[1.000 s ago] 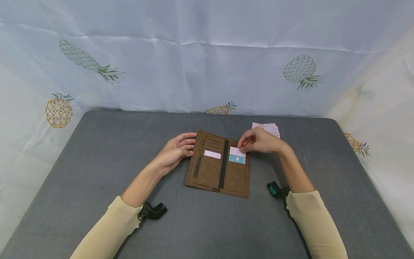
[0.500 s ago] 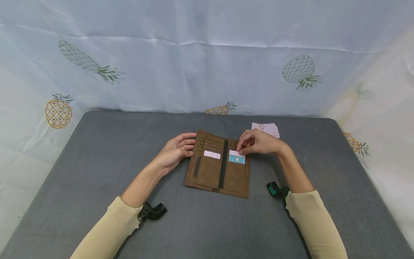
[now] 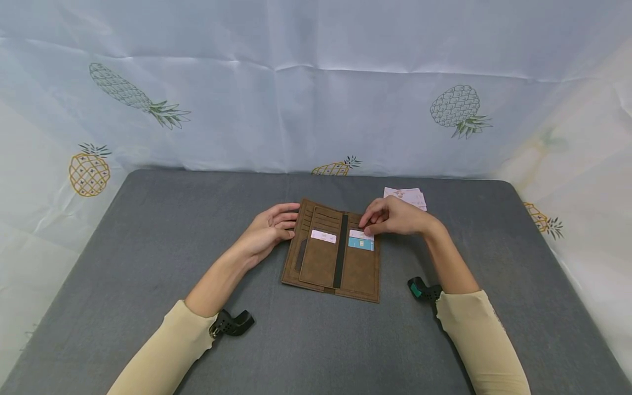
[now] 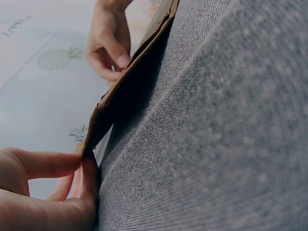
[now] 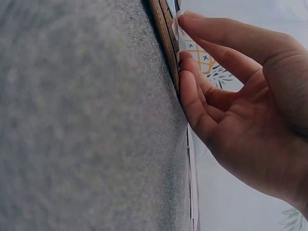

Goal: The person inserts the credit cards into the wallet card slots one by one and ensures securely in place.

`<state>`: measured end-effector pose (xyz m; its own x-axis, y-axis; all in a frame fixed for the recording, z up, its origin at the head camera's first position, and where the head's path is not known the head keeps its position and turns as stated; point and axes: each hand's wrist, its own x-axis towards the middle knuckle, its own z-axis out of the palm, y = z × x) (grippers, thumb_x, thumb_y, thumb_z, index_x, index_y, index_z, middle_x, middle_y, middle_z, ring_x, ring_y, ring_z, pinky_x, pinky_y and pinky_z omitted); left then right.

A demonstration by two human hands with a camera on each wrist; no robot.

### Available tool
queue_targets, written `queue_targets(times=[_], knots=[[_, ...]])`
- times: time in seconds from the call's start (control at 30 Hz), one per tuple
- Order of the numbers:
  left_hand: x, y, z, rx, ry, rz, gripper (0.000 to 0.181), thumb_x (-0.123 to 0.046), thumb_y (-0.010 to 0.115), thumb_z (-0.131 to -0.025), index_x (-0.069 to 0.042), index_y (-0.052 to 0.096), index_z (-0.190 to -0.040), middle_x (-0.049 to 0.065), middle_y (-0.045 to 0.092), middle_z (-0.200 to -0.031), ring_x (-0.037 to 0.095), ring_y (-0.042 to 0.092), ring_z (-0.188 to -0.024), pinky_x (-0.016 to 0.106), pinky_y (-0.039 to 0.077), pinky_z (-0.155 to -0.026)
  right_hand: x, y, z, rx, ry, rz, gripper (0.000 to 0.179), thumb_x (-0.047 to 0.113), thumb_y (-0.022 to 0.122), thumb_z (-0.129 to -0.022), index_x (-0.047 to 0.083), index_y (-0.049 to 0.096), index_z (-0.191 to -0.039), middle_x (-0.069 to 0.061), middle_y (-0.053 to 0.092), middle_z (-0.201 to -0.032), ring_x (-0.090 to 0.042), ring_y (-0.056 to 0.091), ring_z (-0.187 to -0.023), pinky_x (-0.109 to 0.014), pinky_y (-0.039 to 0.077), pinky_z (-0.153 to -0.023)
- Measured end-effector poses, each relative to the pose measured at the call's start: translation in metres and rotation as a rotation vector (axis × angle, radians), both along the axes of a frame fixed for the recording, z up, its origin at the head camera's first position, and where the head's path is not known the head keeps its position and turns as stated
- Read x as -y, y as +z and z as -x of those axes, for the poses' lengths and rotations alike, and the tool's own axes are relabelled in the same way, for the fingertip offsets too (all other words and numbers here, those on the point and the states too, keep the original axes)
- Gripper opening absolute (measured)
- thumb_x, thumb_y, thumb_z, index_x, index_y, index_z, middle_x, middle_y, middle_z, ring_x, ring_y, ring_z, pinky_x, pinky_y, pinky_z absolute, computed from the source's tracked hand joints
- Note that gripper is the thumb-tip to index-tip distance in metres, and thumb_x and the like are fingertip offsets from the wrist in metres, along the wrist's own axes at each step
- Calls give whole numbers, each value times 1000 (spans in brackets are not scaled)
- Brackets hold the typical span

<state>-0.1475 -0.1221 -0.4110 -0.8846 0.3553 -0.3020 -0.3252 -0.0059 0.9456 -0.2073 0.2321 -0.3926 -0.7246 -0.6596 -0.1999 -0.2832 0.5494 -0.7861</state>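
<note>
Right fingers [image 3: 373,209] around pale card [image 3: 357,234]

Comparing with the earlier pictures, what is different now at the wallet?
The pale card just beyond the blue card has slid toward the person, so less of it shows. The right hand still pinches it. The left hand still holds the edge of the wallet; wallet, blue card and pink papers stayed in place.

Booth-like space, pineapple-print drapes [image 3: 296,120] around grey table [image 3: 316,351]
</note>
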Motion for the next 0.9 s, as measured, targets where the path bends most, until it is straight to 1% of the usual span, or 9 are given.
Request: queue_targets(times=[0.2,0.3,0.4,0.5,0.57,0.67,0.8,0.9], knots=[[1,0,0,5,-1,0,74,15,53,-99,-10,39,-167,20,42,-167,28,48,-143,17,55,-94,-1,1,1,35,-48,19,17,7,78,-99,1,81,-115,-17,77,-106,-13,70,-88,-25,59,-80],[1,0,0,6,-1,1,74,15,53,-99,-10,39,-167,19,42,-167,27,49,-143,17,55,-94,-2,1,2,42,-69,39,18,7,77,-99,-1,80,-115,-18,80,-104,-12,74,-87,-27,61,-81],[1,0,0,7,0,0,74,15,53,-99,-10,39,-167,20,43,-166,26,49,-141,17,55,-94,-4,1,2,23,-87,47,18,7,76,-100,-1,80,-116,-17,81,-106,-12,75,-90,-26,61,-82],[0,0,0,8,3,-4,74,15,53,-99,-10,39,-167,20,43,-166,26,50,-140,16,55,-93,-8,3,3,-14,-113,53,18,8,76,-100,0,80,-117,-18,81,-108,-13,76,-91,-26,60,-82],[0,0,0,7,2,-4,74,15,53,-99,-10,39,-167,20,42,-166,26,49,-141,16,55,-93,-11,5,3,-35,-150,53,20,9,76,-100,1,80,-118,-17,81,-111,-13,75,-92,-26,59,-81],[0,0,0,9,0,-5,74,15,53,-99,-10,38,-167,20,42,-167,28,48,-144,16,54,-93,-18,8,4,-65,-220,54,24,11,76,-101,1,78,-122,-18,80,-117,-9,74,-93,-24,59,-82],[0,0,0,10,-2,-3,74,15,52,-99,-10,38,-168,19,41,-167,30,47,-146,17,54,-94,-28,12,5,-92,-324,37,30,12,73,-103,-2,74,-130,-24,77,-123,-3,72,-95,-22,60,-85],[0,1,0,8,-3,-2,74,15,52,-99,-10,38,-167,20,41,-167,29,47,-146,17,54,-94,-35,15,5,-111,-410,9,35,14,72,-105,-3,70,-136,-26,74,-129,-9,73,-101,-21,60,-86]])
